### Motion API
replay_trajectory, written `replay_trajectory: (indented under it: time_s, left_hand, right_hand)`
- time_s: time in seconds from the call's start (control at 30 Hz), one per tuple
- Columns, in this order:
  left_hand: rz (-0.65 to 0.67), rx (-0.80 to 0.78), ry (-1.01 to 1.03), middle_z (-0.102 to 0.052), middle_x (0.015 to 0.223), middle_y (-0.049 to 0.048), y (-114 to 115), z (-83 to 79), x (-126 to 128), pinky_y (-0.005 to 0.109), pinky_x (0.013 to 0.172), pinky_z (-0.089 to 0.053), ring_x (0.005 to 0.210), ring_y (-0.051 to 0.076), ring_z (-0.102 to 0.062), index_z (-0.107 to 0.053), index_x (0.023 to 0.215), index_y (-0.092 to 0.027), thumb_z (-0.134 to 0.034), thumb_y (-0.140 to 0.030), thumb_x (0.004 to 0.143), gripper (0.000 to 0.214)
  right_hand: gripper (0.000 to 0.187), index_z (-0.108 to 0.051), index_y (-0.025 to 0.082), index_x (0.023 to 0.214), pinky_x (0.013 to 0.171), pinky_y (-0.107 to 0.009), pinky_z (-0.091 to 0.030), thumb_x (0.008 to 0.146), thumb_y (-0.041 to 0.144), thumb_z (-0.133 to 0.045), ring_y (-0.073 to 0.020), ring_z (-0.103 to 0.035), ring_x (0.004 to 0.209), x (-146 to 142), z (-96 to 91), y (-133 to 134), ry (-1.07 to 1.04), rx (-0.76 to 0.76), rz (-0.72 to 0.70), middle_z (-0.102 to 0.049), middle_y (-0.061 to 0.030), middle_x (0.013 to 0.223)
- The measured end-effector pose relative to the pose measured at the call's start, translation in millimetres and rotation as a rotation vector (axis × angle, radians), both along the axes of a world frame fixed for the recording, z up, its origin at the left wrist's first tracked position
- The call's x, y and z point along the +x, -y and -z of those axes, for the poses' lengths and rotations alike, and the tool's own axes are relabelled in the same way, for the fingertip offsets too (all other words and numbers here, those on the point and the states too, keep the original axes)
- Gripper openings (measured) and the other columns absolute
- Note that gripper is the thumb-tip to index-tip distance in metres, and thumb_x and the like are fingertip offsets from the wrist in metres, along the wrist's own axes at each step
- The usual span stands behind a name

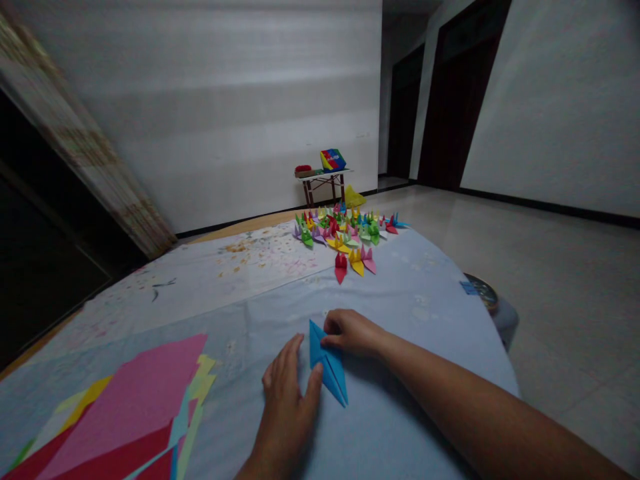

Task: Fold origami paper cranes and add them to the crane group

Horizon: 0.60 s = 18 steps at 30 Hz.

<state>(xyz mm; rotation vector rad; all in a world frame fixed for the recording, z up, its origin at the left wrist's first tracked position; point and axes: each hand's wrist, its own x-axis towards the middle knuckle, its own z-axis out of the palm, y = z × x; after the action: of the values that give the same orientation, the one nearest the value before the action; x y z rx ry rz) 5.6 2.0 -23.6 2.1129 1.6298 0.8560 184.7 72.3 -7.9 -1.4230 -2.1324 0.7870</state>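
A blue folded origami paper (pixel 330 372), a narrow diamond with a slit down its lower half, lies on the light blue tablecloth (pixel 400 413) in front of me. My right hand (pixel 354 331) pinches its upper right edge between thumb and curled fingers. To the left of the paper, my left hand (pixel 290 393) rests on the cloth with fingers stretched out and thumb apart. That thumb's tip touches the paper's left edge near the middle. What lies under my right fingertips is hidden.
A stack of coloured paper sheets (pixel 150 387) lies at the lower left. Many small folded paper cranes (pixel 341 230) in mixed colours stand at the table's far end. Beyond them is a small table (pixel 325 176) with a colourful box (pixel 333 160). A stool (pixel 507 320) stands at the right.
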Motion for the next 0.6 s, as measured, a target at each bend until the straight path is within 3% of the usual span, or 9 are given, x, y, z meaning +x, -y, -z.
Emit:
replay_trajectory:
  time_s: [0.1,0.33,0.47,0.6]
  left_hand:
    - [-0.07,-0.097,0.284,-0.052,0.123,0.013,-9.4,0.6,-2.7,0.047,0.099,-0.03,0.118,0.027,-0.044,-0.044,0.12,-0.018,-0.049,-0.039,0.08,0.046]
    - [-0.017,-0.353,0.732,-0.064,0.099,0.0098,-12.6,-15.2,3.1,0.033,0.077,-0.048,0.089,0.022,-0.062,-0.041,0.119,-0.014,-0.057,-0.041,0.074,0.055]
    - [-0.038,-0.409,0.849,-0.068,0.091,0.0071,-12.2,-24.9,4.1,0.029,0.07,-0.05,0.08,0.021,-0.065,-0.05,0.109,-0.015,-0.064,-0.039,0.068,0.049]
    - [-0.073,-0.412,0.888,-0.069,0.092,0.0076,-14.4,-25.1,1.4,0.027,0.07,-0.049,0.08,0.02,-0.065,-0.055,0.103,-0.015,-0.063,-0.038,0.069,0.042]
  right_hand:
    - [0.017,-0.059,0.016,0.079,0.052,-0.019,-0.034,0.07,0.029,-0.063,-0.009,-0.049,0.06,-2.7,6.5,-0.1,-0.208,-0.081,-0.006,-0.056,0.0023,0.067]
    - [0.027,-0.051,0.015,0.073,0.043,-0.017,-0.03,0.066,0.036,-0.067,-0.0051,-0.039,0.045,-14.7,8.0,2.3,-0.718,-0.294,0.024,-0.046,0.007,0.054]
    - [0.035,-0.05,0.015,0.072,0.04,-0.017,-0.029,0.063,0.044,-0.068,-0.0042,-0.038,0.041,-16.9,7.1,2.8,-0.811,-0.352,0.005,-0.046,0.0078,0.051]
    - [0.039,-0.052,0.014,0.077,0.043,-0.017,-0.033,0.068,0.051,-0.062,-0.0057,-0.047,0.046,-14.7,7.3,2.8,-0.798,-0.372,-0.038,-0.053,0.0038,0.057]
